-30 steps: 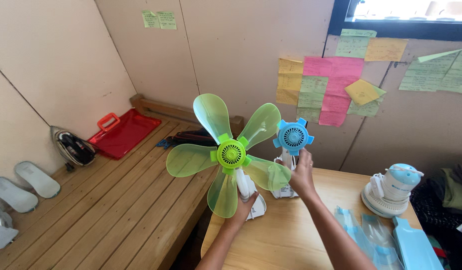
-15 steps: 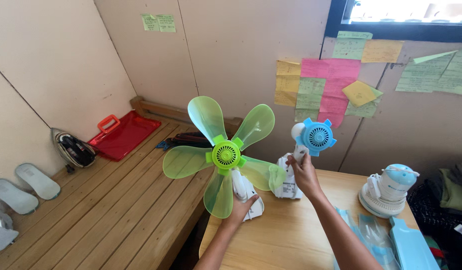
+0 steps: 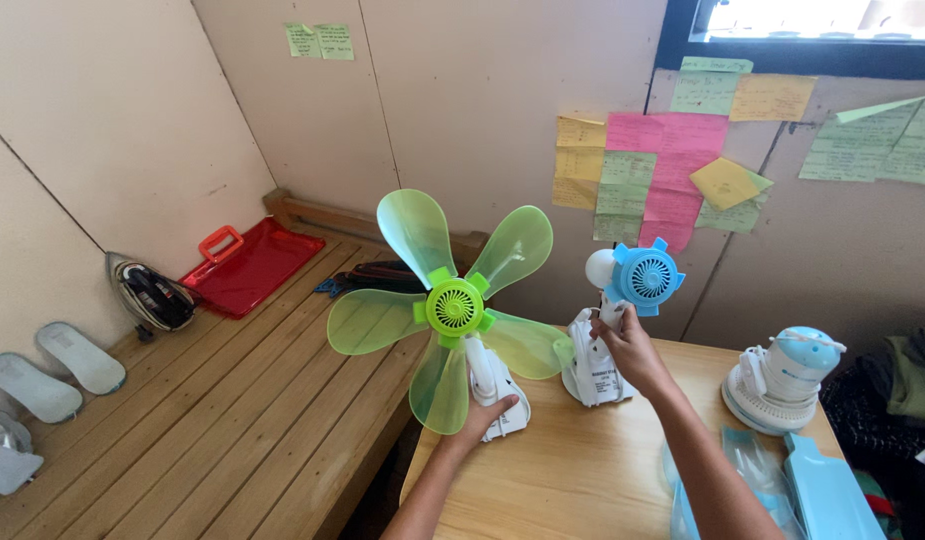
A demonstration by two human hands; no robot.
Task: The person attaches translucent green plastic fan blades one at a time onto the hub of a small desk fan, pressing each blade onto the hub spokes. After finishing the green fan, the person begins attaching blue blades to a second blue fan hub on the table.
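A small fan with translucent green blades (image 3: 452, 305) and a white body stands on the wooden table (image 3: 582, 470). My left hand (image 3: 487, 415) grips its white base. Beside it stands a second fan with a blue hub (image 3: 645, 275), no blades and a white base (image 3: 594, 365). My right hand (image 3: 627, 345) holds this fan's neck just under the blue hub, which is tilted up and to the right.
A third fan body, pale blue and white (image 3: 782, 380), sits at the table's right, with loose blue blades (image 3: 822, 490) in front of it. A red tray (image 3: 244, 265), an iron (image 3: 150, 295) and slippers (image 3: 52, 365) lie on the wooden floor at left. Paper notes cover the wall.
The blue hub has moved to the right and away from the green blades, with my right hand following it. The green fan has stayed in my left hand.
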